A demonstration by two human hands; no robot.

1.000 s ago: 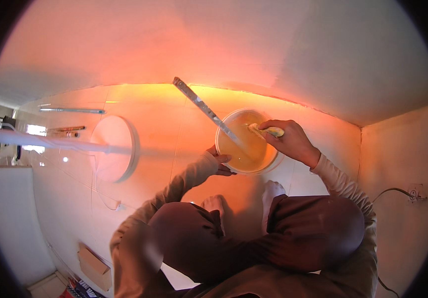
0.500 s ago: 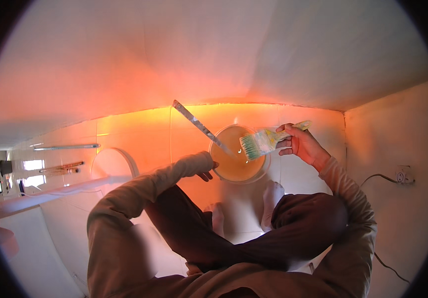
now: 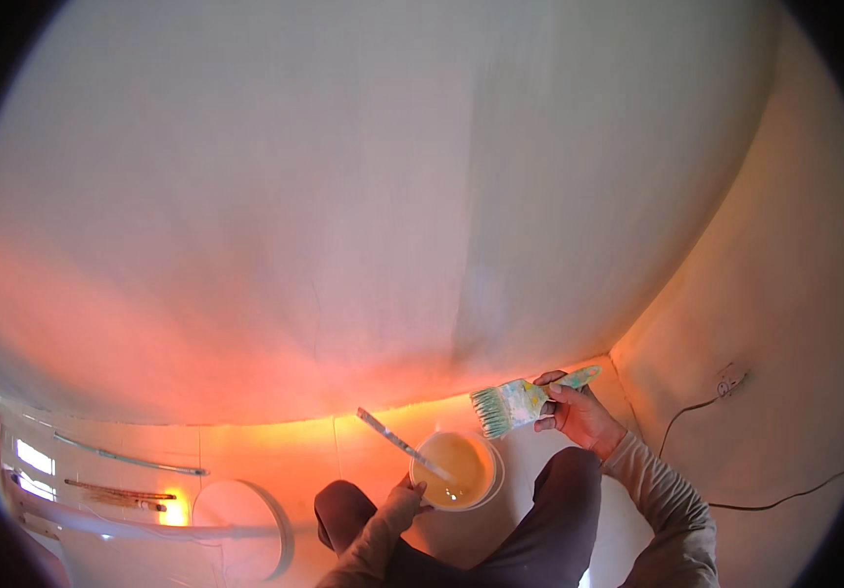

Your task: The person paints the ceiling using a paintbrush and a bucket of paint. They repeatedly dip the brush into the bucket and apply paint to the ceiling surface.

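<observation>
My right hand (image 3: 581, 416) is closed around the handle of a wide paintbrush (image 3: 512, 407). Its green-tinged bristles point left, just above the round bucket (image 3: 499, 479) and apart from it. Yellowish-beige liquid (image 3: 461, 460) fills part of the bucket. A paint-flecked flat stick (image 3: 392, 438) stands slanted in it, leaning toward the upper left. With fingers curled at the bucket's left rim, my left hand (image 3: 406, 502) grips it; some of the fingers are hidden.
A large pale wall (image 3: 343, 245) rises ahead, meeting a side wall (image 3: 735, 294) at the right, where a cord (image 3: 681, 416) hangs from a socket. At lower left lie a round white lid-like thing (image 3: 236, 529), a long rod (image 3: 128, 456) and thin sticks (image 3: 113, 493).
The view has tilted up toward the wall, so the bucket and hands sit lower. The brush has moved from over the bucket to above its rim. My left hand has taken hold of the rim.
</observation>
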